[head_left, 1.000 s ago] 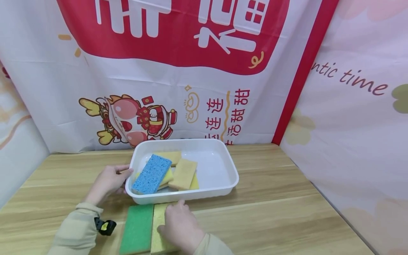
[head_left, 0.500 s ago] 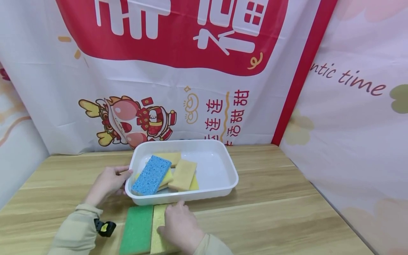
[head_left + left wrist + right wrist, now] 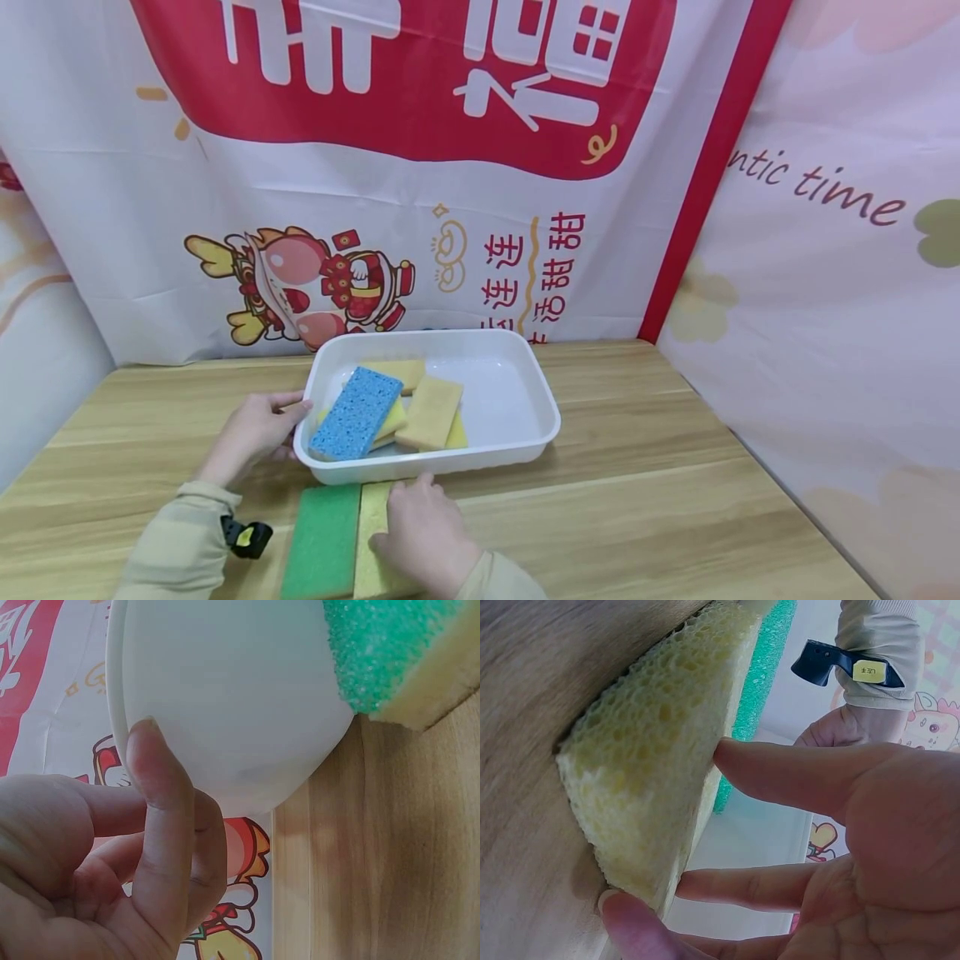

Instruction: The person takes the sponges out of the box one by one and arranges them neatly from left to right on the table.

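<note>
A white tray [image 3: 510,454] holds a blue speckled sponge [image 3: 358,412], a tan sponge [image 3: 431,412] and several more pale and yellow ones partly hidden beneath. My left hand [image 3: 258,425] holds the tray's left side, thumb at the rim and fingers bent. In front of the tray, a green sponge [image 3: 324,537] with a pale underside lies beside a yellow sponge [image 3: 369,575]. My right hand [image 3: 431,529] grips the yellow one at its right side. In the right wrist view, the thumb and one finger touch its upper edge, while another fingertip reaches its corner by the table.
The wooden table [image 3: 637,508] extends to both sides of the tray. Behind it hangs a red and white printed cloth [image 3: 390,183], with another printed cloth [image 3: 847,275] on the right. A black band [image 3: 246,536] is on the left wrist.
The hands, the tray and the sponges keep their places. Only the head view has shifted very slightly.
</note>
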